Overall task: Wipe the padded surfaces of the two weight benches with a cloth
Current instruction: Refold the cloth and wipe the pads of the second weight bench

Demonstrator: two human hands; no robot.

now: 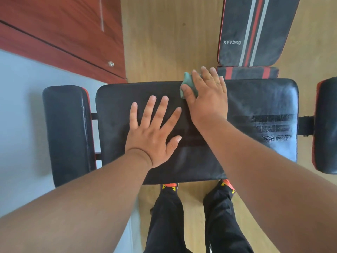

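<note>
A black padded weight bench (255, 106) lies crosswise right in front of me. Its smaller end pad (65, 132) is at the left and another pad (326, 125) at the right edge. My left hand (155, 132) rests flat on the main pad with fingers spread. My right hand (207, 95) presses a green cloth (188, 82) onto the pad's far edge, fingers straight. A second bench (235, 33), black with red and grey stripes and "XYWang" lettering, stands beyond.
A reddish wooden cabinet (60, 30) fills the upper left, above a pale grey floor strip (20, 114). The remaining floor (169, 42) is light wood. My legs in black trousers and orange shoes (228, 185) stand under the bench's near edge.
</note>
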